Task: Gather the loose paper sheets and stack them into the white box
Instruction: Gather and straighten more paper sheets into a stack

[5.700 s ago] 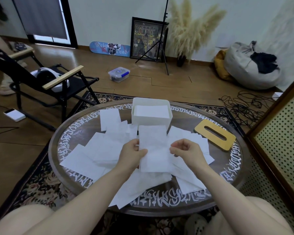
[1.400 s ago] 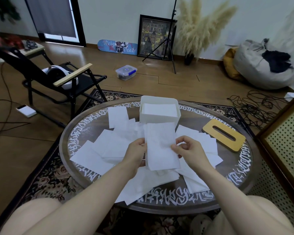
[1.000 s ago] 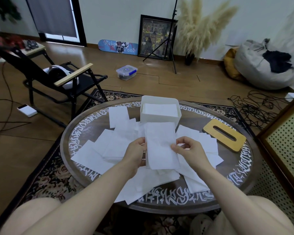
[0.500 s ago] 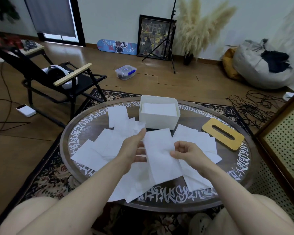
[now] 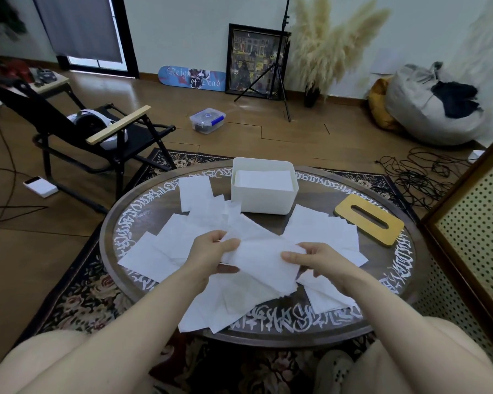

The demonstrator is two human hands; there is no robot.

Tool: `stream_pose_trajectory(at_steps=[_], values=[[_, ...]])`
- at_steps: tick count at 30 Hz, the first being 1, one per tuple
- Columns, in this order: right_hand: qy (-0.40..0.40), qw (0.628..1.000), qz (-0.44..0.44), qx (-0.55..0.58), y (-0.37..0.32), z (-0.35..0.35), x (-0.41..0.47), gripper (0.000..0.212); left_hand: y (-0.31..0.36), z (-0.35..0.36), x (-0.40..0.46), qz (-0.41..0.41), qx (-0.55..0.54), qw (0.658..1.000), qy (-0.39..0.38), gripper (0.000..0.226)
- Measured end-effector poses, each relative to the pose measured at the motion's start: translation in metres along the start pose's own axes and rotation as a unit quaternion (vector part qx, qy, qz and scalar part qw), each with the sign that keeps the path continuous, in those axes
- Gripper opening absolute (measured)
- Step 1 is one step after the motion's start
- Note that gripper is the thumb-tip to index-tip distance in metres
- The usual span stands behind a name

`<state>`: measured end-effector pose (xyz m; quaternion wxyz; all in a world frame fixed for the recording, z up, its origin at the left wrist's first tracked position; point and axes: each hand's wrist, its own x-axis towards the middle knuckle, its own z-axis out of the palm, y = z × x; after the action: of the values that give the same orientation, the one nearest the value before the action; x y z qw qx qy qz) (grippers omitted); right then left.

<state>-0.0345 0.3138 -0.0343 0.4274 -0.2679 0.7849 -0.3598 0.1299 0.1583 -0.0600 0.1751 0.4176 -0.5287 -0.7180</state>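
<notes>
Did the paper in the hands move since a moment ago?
Yes. The held paper sheet stood upright with its top edge just below the white box; now it is tipped flat and lower, nearer the person, between the left hand and right hand.

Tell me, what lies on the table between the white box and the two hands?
Loose paper sheets and dark bare table lie between, head view.

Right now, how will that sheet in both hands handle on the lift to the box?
Probably floppy: the sheet bends between the left hand and right hand. Likely very light, thin, so it may flutter or slip before reaching the white box.
</notes>
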Motion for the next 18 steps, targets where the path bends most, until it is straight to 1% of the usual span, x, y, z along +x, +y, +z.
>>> stream_pose_trajectory(at_steps=[2,4,6,8,9,10,11,12,13,14,16,18], values=[[-0.021,1.0,0.01,0.017,0.003,0.001,0.001,0.023,-0.001,-0.001,0.001,0.004,-0.048,0.999,0.012,0.009],[-0.02,0.999,-0.005,0.032,0.007,0.006,0.003,0.017,-0.001,-0.002,0.0,0.017,-0.055,0.998,-0.001,0.011],[0.021,0.998,-0.042,0.047,0.009,0.012,0.004,0.008,-0.003,-0.003,0.002,0.047,-0.001,0.999,-0.02,0.015],[0.076,0.992,-0.095,0.037,0.013,0.016,0.007,0.014,-0.007,-0.007,0.004,0.097,0.08,0.992,-0.025,0.019],[0.095,0.988,-0.118,0.026,0.014,0.017,0.008,0.017,-0.01,-0.011,0.005,0.126,0.141,0.982,-0.015,0.021],[0.108,0.984,-0.137,0.018,0.016,0.019,0.009,0.019,-0.011,-0.014,0.007,0.155,0.223,0.962,-0.001,0.025],[0.117,0.981,-0.154,0.006,0.017,0.02,0.009,0.021,-0.013,-0.018,0.008,0.177,0.326,0.928,0.022,0.023],[0.125,0.978,-0.166,-0.011,0.019,0.022,0.01,0.021,-0.014,-0.02,0.009,0.198,0.421,0.884,0.051,0.018],[0.133,0.976,-0.168,-0.033,0.022,0.024,0.011,0.021,-0.015,-0.023,0.009,0.214,0.477,0.849,0.07,0.016],[0.138,0.975,-0.164,-0.056,0.025,0.025,0.013,0.019,-0.016,-0.025,0.01,0.223,0.487,0.841,0.075,0.02],[0.137,0.974,-0.147,-0.107,0.031,0.025,0.015,0.015,-0.017,-0.026,0.01,0.218,0.445,0.867,0.052,0.029],[0.135,0.971,-0.141,-0.134,0.035,0.024,0.017,0.011,-0.019,-0.026,0.01,0.203,0.392,0.897,0.017,0.026]])
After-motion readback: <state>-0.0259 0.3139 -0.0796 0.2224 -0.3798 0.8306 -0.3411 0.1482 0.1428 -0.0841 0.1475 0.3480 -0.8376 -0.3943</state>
